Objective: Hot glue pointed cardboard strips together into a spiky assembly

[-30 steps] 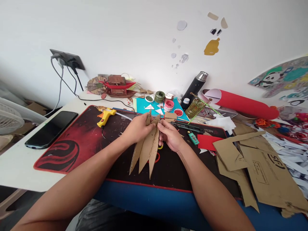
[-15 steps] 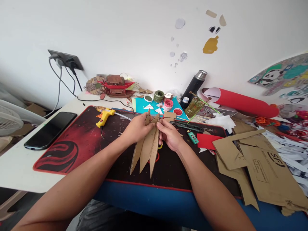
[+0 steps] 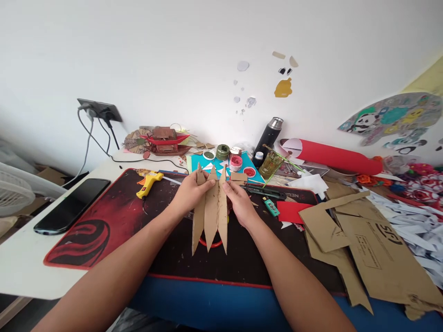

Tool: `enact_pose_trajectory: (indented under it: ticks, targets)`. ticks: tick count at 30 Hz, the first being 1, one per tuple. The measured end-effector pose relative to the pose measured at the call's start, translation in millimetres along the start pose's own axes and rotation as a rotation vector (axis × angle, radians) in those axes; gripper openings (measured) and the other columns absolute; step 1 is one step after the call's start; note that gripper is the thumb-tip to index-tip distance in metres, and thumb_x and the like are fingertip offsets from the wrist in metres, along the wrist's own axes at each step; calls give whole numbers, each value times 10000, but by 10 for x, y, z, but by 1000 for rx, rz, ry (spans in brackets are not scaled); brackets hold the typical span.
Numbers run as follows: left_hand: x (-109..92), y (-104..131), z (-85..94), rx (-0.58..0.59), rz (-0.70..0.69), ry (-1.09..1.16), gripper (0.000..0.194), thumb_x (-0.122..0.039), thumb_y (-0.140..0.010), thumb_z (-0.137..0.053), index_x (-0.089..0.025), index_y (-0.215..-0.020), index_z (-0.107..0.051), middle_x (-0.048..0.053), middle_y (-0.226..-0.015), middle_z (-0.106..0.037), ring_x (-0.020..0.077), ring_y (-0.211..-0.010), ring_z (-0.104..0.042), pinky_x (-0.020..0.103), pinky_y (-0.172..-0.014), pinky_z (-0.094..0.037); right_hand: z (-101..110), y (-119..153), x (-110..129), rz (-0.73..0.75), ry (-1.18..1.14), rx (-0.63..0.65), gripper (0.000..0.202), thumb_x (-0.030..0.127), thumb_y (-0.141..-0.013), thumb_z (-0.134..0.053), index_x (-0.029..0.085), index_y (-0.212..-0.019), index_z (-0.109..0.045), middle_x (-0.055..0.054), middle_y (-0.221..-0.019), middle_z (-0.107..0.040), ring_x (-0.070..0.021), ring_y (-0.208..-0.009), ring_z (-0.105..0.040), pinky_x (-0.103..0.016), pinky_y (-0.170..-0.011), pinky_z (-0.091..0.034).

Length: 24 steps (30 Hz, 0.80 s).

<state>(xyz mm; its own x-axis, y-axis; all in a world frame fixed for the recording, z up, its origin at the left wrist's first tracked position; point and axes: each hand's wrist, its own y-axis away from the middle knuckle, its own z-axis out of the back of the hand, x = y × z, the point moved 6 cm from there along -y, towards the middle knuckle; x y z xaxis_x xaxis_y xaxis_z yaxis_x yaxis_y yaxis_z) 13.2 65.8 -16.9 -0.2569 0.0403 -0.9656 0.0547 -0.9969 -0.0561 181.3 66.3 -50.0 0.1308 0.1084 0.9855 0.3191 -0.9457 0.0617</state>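
Observation:
Three long cardboard strips with pointed ends (image 3: pixel 211 216) stand side by side between my hands, above the dark desk mat (image 3: pixel 166 258). My left hand (image 3: pixel 194 190) is closed on their upper left part, its thumb lying across the front. On the right edge, near the top, my right hand (image 3: pixel 238 198) pinches the cardboard between thumb and fingers; some of those fingers are hidden behind it. Part of a red ring (image 3: pixel 212 245) shows on the mat behind the lower points.
A yellow glue gun (image 3: pixel 149 183) and a phone (image 3: pixel 72 205) lie left. Paint jars (image 3: pixel 236 162) sit on blue paper (image 3: pixel 194 162) at the back. A utility knife (image 3: pixel 265 191), a lighter (image 3: pixel 271 207), red paper (image 3: pixel 294 212) and cardboard scraps (image 3: pixel 377 258) lie right. A thermos (image 3: pixel 268 136) leans by the wall.
The cardboard strips have turned to face me more flatly, with their points spread more evenly. Both hands still grip them. The camera view has tilted up, so the scene sits lower.

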Motion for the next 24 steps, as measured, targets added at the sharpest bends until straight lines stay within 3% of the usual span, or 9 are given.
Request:
enact_pose_trajectory:
  ticks: [2, 5, 7, 10, 17, 21, 24]
  targets:
    - [21, -6, 11, -22, 5, 27, 406, -579, -798, -777, -222, -914, -621, 9, -836, -712, 240, -787, -663, 340, -724, -501, -10, 2, 36, 28, 2, 8, 459, 706, -880, -739, 260, -987, -727, 21, -703, -644, -173, -536, -561, -300, -495, -458]
    - [37, -8, 35, -67, 23, 94, 430, -580, -776, -816, -217, -934, -647, 18, -855, -725, 244, -799, -677, 336, -719, -514, -62, 5, 87, 114, -8, 65, 417, 638, -876, -767, 260, -1050, -741, -35, -950, -771, -247, -833, -717, -363, -767, -589]
    - [54, -5, -4, -7, 67, 208, 455, -573, -762, -845, -214, -988, -681, 39, -923, -760, 261, -845, -707, 350, -753, -544, -70, 2, 84, 147, 31, 69, 391, 585, -893, -757, 259, -1108, -742, -52, -1066, -791, -275, -969, -738, -387, -866, -594]
    - [77, -2, -67, 99, 128, 338, 512, -567, -745, -869, -208, -1080, -725, 75, -1050, -797, 295, -947, -739, 383, -832, -576, -15, -7, 48, 153, 177, -3, 329, 527, -929, -703, 234, -1071, -743, -48, -966, -781, -267, -906, -729, -371, -800, -585]
    - [127, -70, 17, 64, 80, 221, 485, -538, -710, -875, -191, -1011, -720, 56, -941, -780, 281, -886, -726, 393, -823, -572, 35, 16, 62, 174, 358, -61, 268, 491, -942, -684, 230, -937, -741, -9, -755, -697, -240, -789, -655, -313, -668, -517]
    - [131, -74, 22, 65, 60, 193, 438, -505, -733, -868, -186, -994, -721, 53, -943, -780, 266, -870, -721, 377, -811, -565, 24, 23, 67, 175, 345, -76, 229, 461, -938, -694, 239, -911, -741, -17, -797, -721, -246, -791, -669, -323, -676, -516]
    - [113, -79, 62, 7, 31, 237, 408, -476, -731, -875, -189, -966, -703, 23, -889, -751, 224, -797, -688, 334, -759, -536, -27, 23, 49, 153, 276, -17, 236, 452, -950, -678, 232, -996, -752, -37, -922, -777, -266, -887, -720, -348, -756, -550]
